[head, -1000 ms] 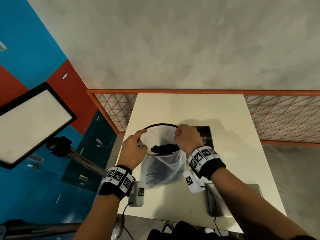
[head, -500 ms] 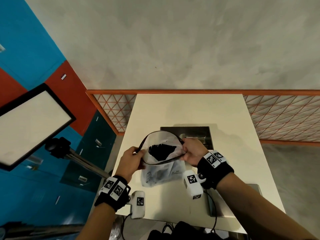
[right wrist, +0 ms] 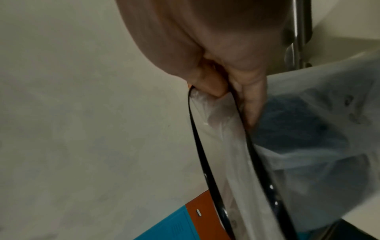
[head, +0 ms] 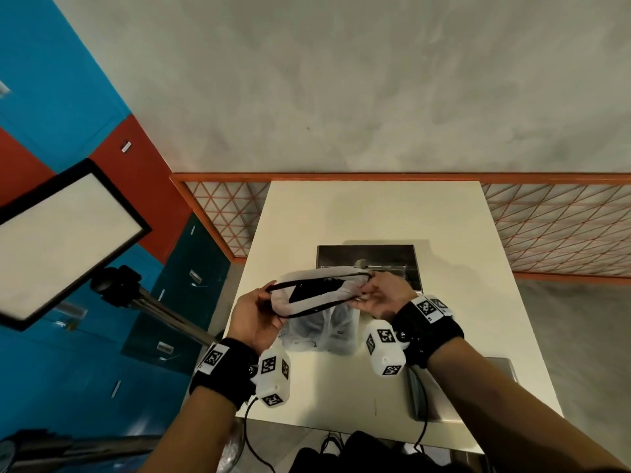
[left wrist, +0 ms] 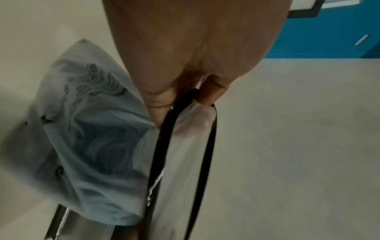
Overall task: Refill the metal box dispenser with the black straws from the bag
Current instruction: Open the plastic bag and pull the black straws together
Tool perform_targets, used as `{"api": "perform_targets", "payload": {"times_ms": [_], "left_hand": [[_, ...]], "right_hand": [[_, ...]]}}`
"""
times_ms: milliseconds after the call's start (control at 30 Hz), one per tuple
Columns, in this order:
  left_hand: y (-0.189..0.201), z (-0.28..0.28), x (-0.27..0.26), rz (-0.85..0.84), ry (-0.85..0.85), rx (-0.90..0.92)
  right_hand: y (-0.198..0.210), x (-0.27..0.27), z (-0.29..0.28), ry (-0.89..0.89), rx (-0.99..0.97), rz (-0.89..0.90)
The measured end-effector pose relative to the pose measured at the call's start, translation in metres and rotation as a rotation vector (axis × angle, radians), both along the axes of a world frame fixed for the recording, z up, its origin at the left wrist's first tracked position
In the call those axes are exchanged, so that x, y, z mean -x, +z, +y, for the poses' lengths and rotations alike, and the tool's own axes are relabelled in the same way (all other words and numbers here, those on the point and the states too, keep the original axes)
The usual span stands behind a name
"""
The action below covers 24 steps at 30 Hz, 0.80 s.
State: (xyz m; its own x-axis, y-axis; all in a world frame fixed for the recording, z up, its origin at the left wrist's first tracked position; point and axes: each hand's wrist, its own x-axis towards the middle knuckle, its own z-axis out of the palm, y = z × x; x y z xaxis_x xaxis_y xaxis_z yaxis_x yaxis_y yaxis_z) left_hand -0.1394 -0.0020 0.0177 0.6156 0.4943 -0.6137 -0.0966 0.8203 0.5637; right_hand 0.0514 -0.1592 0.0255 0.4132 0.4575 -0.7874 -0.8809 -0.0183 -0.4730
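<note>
Both hands [head: 257,315] pinch bag [head: 317,331] rim, straws probably inside

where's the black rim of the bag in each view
Head: rim at centre, stretched between both hands, in front of the metal box.
Left wrist: rim runs down from the fingers, centre.
Right wrist: rim runs down from the fingers, right of centre.
Shared landmark: the table.

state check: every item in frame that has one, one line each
bag: held above the table, mouth pulled into a narrow slit
black straws: inside the bag
metal box dispenser: on the table behind the bag, lid off
left hand: pinches the bag's black rim
right hand: pinches the rim's other end
</note>
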Motion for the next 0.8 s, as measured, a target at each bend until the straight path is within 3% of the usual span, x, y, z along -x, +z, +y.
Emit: {"api": "perform_targets", "payload": {"times_ms": [133, 200, 300, 367, 500, 600, 667, 800], "left_hand": [[0.001, -0.002, -0.001, 0.000, -0.054, 0.030], [0.002, -0.006, -0.002, -0.047, -0.071, 0.032], [-0.007, -0.007, 0.000, 0.015, -0.029, -0.008], [-0.014, -0.009, 0.002, 0.073, -0.007, -0.009], [-0.016, -0.011, -0.001, 0.308, -0.036, -0.276], [-0.008, -0.010, -0.005, 0.283, -0.058, -0.425], [-0.006, -0.007, -0.011, 0.306, -0.054, -0.518], [-0.010, -0.009, -0.021, 0.323, -0.084, -0.646]], "right_hand": [[0.002, 0.004, 0.003, 0.002, -0.023, -0.027], [0.002, 0.009, 0.002, 0.054, -0.002, -0.045], [-0.003, 0.017, -0.003, 0.202, 0.031, -0.074], [-0.009, 0.020, -0.005, 0.255, 0.068, -0.185], [-0.008, 0.023, -0.003, 0.394, 0.052, -0.588], [-0.012, 0.021, 0.000, 0.484, 0.081, -0.758], [-0.013, 0.021, 0.003, 0.466, 0.067, -0.729], [-0.013, 0.019, 0.006, 0.396, 0.047, -0.446]]}}
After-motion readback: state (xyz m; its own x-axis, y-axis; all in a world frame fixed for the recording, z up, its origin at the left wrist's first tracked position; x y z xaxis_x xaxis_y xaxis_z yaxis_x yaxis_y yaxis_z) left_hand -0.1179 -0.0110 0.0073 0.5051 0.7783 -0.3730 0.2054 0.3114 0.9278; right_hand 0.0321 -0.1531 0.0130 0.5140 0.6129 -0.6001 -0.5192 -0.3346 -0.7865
